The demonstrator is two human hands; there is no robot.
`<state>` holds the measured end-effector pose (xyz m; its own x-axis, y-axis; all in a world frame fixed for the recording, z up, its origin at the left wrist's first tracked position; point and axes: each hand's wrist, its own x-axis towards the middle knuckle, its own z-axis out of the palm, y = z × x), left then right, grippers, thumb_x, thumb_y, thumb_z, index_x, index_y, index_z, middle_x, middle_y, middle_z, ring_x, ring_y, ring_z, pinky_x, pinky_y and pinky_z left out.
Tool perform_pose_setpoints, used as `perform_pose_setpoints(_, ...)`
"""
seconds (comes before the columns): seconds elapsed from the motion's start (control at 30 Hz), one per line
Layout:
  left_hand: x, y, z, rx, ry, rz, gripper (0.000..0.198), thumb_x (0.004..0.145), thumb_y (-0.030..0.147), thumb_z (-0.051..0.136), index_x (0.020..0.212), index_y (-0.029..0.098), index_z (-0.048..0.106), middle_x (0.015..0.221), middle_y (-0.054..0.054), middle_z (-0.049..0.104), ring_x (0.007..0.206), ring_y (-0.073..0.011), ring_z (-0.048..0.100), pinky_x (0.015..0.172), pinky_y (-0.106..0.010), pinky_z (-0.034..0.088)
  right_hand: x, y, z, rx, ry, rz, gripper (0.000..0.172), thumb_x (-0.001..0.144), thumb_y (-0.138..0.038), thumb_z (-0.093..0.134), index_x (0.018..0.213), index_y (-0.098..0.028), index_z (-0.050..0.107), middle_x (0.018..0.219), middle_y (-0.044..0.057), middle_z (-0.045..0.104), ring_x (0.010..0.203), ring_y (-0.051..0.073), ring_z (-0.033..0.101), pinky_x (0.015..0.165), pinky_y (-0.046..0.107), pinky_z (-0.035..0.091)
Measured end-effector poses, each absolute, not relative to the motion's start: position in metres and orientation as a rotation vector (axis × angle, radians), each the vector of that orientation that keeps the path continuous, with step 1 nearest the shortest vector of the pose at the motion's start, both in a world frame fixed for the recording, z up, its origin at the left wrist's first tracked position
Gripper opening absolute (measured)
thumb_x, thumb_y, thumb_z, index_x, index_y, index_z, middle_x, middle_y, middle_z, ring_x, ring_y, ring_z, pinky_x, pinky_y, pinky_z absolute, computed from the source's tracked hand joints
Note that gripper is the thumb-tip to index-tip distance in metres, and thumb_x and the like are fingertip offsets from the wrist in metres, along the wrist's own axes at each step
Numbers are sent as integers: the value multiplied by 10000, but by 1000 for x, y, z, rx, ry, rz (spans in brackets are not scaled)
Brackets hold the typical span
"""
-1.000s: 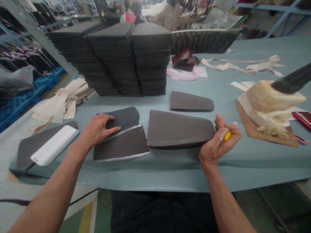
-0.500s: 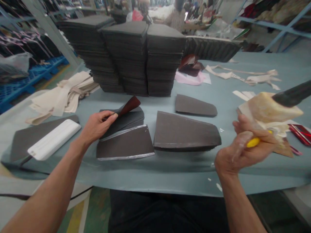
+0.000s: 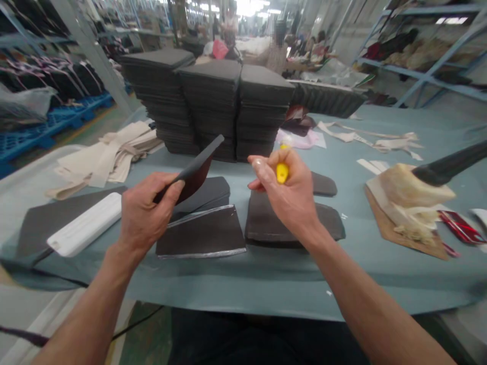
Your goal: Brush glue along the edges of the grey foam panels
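My left hand (image 3: 146,213) is closed on a dark grey wedge-shaped piece (image 3: 194,170) and holds it tilted above the table, its reddish-brown underside showing. My right hand (image 3: 289,195) is closed on a yellow-handled tool (image 3: 282,173), raised just right of that piece. Below the hands lie a flat dark piece with glue-shiny edges (image 3: 203,233), a small pile of dark pieces (image 3: 213,190) and a thicker pile of dark pieces (image 3: 331,225) partly hidden by my right hand.
Three tall stacks of dark pieces (image 3: 213,101) stand at the back of the blue-grey table (image 3: 266,284). A white block (image 3: 85,230) rests on a dark sheet at the left. A glue-caked brush on a board (image 3: 411,200) sits right. Beige strips (image 3: 110,152) lie at the left edge.
My left hand has lifted the top piece off the small pile and raised it. My right hand has swung from the glue brush at the right to the middle, beside the raised piece.
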<state>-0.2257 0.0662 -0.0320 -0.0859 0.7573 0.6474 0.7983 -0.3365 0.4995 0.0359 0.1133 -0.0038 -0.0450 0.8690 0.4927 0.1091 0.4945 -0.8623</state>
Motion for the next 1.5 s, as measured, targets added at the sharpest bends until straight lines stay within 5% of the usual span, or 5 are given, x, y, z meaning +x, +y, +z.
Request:
perform_pose_setpoints(0.23,-208,49,-30,-2070,-1472,-1446,160,1007,255,699,1098,239,830,1068,-56,865,998,-195,787,943,-330,599,14,126,39,-1029,-1555,879,545,912,-754,722,799,-256,531,688,-41,620,600,146,679,562,283,534)
perform_pose_setpoints(0.57,-185,43,-43,-2059,-1594,-1763,210,996,382,710,1129,278,835,1119,-59,851,1053,-254,771,1014,-412,590,-14,148,65,-835,-1952,656,206,869,-113,673,829,-260,535,787,-35,575,787,149,591,701,281,565)
perform_pose_setpoints(0.77,-168,48,-65,-1440,-2137,-2846,711,928,814,594,1370,265,685,1483,-107,695,1300,-287,677,1111,-426,550,-14,140,79,-708,-1928,683,180,951,-204,679,890,-261,519,849,-45,552,797,120,600,718,258,632)
perform_pose_setpoints(1.07,-131,59,-29,-1166,-2248,-3629,577,999,701,528,1082,167,731,1147,-147,775,972,-227,762,796,-319,663,19,147,87,-646,-1670,756,208,978,-267,696,942,-279,491,832,-70,514,676,75,588,564,179,613)
perform_pose_setpoints(1.5,-126,82,-24,-1926,-2425,-2775,300,789,428,855,941,216,708,805,-9,724,628,-148,616,459,-224,475,128,102,23,-1076,-1454,669,270,818,-324,780,850,-264,519,779,-66,491,611,82,516,518,229,644)
